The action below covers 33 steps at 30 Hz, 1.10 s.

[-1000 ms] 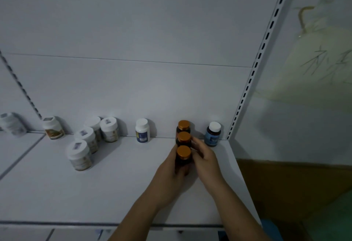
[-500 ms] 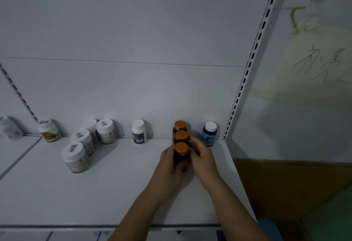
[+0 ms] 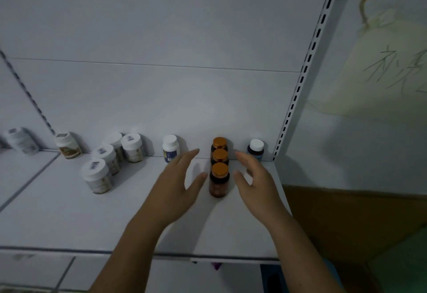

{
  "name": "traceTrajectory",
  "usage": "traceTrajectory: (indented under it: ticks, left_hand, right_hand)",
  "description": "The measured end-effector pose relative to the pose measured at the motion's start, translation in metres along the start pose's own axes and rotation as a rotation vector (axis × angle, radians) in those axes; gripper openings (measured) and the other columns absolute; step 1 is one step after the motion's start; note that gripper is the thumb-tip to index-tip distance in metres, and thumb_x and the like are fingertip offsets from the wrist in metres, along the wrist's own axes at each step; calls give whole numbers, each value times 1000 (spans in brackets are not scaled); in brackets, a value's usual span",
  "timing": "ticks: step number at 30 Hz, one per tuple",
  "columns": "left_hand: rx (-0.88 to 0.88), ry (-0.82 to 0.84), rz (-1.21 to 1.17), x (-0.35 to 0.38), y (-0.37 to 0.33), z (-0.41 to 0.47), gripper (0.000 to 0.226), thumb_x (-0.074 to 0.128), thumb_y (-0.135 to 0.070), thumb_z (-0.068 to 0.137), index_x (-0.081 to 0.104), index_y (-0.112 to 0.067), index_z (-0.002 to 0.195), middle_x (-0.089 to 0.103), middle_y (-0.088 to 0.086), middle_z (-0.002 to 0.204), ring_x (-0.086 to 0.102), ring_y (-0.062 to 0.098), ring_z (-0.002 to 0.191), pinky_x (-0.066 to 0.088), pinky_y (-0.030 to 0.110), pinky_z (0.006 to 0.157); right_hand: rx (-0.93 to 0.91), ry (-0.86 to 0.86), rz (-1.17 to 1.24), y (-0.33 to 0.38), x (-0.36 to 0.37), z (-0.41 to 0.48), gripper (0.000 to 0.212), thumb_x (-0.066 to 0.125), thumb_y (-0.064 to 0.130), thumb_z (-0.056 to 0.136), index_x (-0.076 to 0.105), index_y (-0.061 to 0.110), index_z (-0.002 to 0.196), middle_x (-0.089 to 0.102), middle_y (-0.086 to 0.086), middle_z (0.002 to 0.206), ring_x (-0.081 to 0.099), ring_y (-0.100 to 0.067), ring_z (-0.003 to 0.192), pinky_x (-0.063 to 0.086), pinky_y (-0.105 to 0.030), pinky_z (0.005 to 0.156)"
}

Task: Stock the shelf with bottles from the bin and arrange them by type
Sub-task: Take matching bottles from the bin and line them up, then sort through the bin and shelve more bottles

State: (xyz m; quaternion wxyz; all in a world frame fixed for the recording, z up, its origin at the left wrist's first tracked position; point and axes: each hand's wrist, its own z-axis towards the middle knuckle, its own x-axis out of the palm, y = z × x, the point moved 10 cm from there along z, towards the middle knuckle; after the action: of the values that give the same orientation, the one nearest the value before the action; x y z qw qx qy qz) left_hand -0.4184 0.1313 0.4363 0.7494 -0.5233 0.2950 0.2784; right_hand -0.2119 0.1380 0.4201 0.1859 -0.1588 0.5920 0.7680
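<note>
A row of brown bottles point(image 3: 220, 156) with orange caps stands upright on the shelf point(image 3: 69, 223), running from the back wall toward the front edge, near the shelf's right end. The front bottle point(image 3: 219, 181) stands between the two hands, which hold nothing. The left hand point(image 3: 178, 184) and right hand point(image 3: 256, 181) flank it with fingers straight and spread, each a small gap away from it. The bottles may touch one another; the dim view does not settle it.

Bare shelf lies in front of the row, up to the front edge. A dark bottle point(image 3: 255, 149) stands by the slotted post point(image 3: 298, 98) at the right end. A white bottle point(image 3: 170, 148) and a cluster of white jars point(image 3: 108, 158) stand further left.
</note>
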Motion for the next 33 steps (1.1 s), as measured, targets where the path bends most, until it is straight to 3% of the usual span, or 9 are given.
traceTrajectory:
  ticks: [3,8,12,17,21,33]
  left_hand:
    - [31,-55,255,-24,-7,-9,72,49,-70,98,35,-35,160,47,-9,158,46,16,143,40,43,118]
    - [-67,-101,443,-60,-3,-46,83,40,-84,93,32,-37,160,43,-11,162,43,16,147,34,42,120]
    - [-228,-112,602,-95,17,-100,88,35,-89,91,29,-36,162,39,-11,165,37,17,151,32,47,124]
    - [-447,-123,760,-149,46,-181,91,34,-91,89,20,-40,164,32,-9,169,31,19,155,28,51,126]
    - [-564,-175,768,-189,70,-245,92,28,-92,88,17,-41,164,30,-11,169,29,18,155,27,50,127]
    - [-836,-375,705,-330,196,-425,91,35,-93,86,15,-47,162,26,-15,170,25,17,157,17,51,128]
  right_hand:
    - [-160,103,-203,41,2,-8,49,61,40,102,43,40,148,47,17,148,41,-1,137,34,-20,113]
    - [-305,259,-331,92,24,-25,70,60,58,96,31,38,155,39,15,152,33,-9,141,37,-37,117]
    - [-465,419,-418,125,70,-39,80,49,71,94,19,37,160,28,12,163,22,-12,151,22,-35,123]
    - [-625,587,-413,160,149,-73,84,46,71,95,13,35,162,19,6,170,17,-17,156,22,-44,127]
    - [-724,678,-375,198,203,-105,82,46,70,95,13,37,162,19,6,170,16,-18,157,22,-46,126]
    - [-929,888,-403,334,419,-223,80,46,69,97,15,35,162,19,7,169,15,-18,157,17,-46,128]
